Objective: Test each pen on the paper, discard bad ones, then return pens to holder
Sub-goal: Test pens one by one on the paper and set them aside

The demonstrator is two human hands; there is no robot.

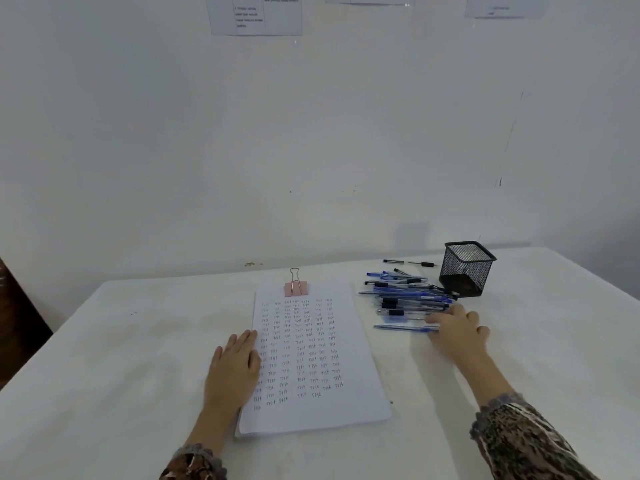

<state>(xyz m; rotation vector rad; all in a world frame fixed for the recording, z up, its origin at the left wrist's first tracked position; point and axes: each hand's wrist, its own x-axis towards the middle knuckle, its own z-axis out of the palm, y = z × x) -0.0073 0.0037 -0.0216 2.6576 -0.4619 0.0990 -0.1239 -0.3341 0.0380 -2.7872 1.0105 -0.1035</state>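
Observation:
A stack of white paper [349, 393], filled with rows of handwritten "Test" marks, lies in the middle of the table under a pink binder clip [296, 288]. My left hand [237, 362] rests flat on its left edge, fingers straight. Right of the paper lies a pile of blue and black pens [403, 295]. My right hand [457, 325] lies at the pile's near right edge, fingertips touching a blue pen [398, 327]; no grip shows. A black mesh pen holder [467, 268] stands behind the pile, looking empty.
A lone black pen [408, 262] lies apart near the wall, left of the holder. The white table [138, 358] meets a white wall at the back. Printed sheets [254, 15] hang high on the wall. The table's left edge drops off beside dark furniture.

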